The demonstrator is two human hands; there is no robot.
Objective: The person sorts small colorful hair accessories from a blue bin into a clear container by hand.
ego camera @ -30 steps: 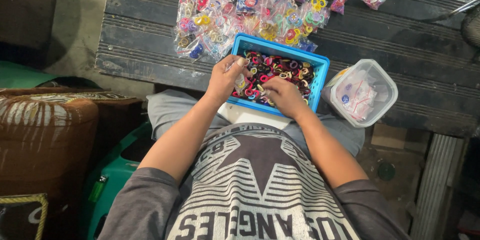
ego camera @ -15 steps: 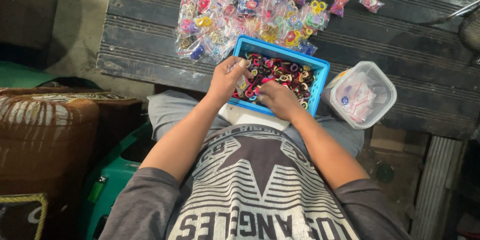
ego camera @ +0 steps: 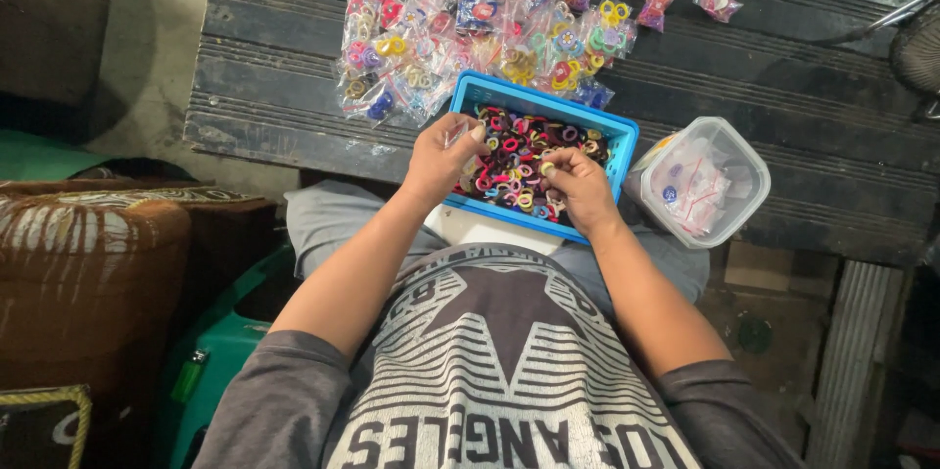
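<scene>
Dark plank bench (ego camera: 294, 107), concrete floor (ego camera: 157, 28), dim light.

Even, soft light falls from above; the scene is moderately bright at the centre and dim toward the left and lower corners, where dark furniture loses detail. The dark wooden tabletop (ego camera: 294, 87) shows faint sheen along its grooves, and the clear plastic packets (ego camera: 470, 28) give small glints. Shadows under the arms are soft. Focus is fairly sharp centrally; the wide lens bends straight lines near the edges, and fine detail looks slightly smeared
</scene>
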